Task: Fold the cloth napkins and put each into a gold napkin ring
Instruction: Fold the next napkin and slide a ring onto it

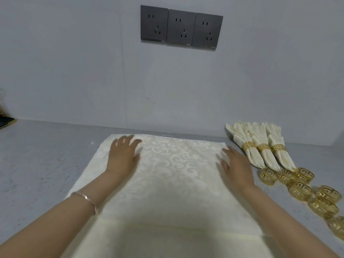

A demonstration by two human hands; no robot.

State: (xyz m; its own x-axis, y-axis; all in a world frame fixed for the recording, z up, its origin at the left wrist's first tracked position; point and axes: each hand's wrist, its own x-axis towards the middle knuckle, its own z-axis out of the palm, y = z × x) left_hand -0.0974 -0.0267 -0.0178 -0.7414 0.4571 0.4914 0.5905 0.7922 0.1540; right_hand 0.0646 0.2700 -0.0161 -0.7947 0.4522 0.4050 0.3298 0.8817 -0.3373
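A cream cloth napkin [173, 175] with a swirl pattern lies spread flat on the grey counter [42, 161]. My left hand [123, 155] rests flat on its far left part, fingers straight and spread. My right hand [235, 167] lies flat on its right edge, fingers straight. Three folded napkins in gold rings [264, 148] lie side by side at the right, near the wall. Several loose gold napkin rings [299, 190] sit in a cluster on the counter in front of them, trailing toward the right edge of view.
A grey wall with three dark sockets [181, 27] rises right behind the counter. A dark object with a gold edge [6, 121] sits at the far left. More cream cloth [167, 244] lies under the spread napkin near me.
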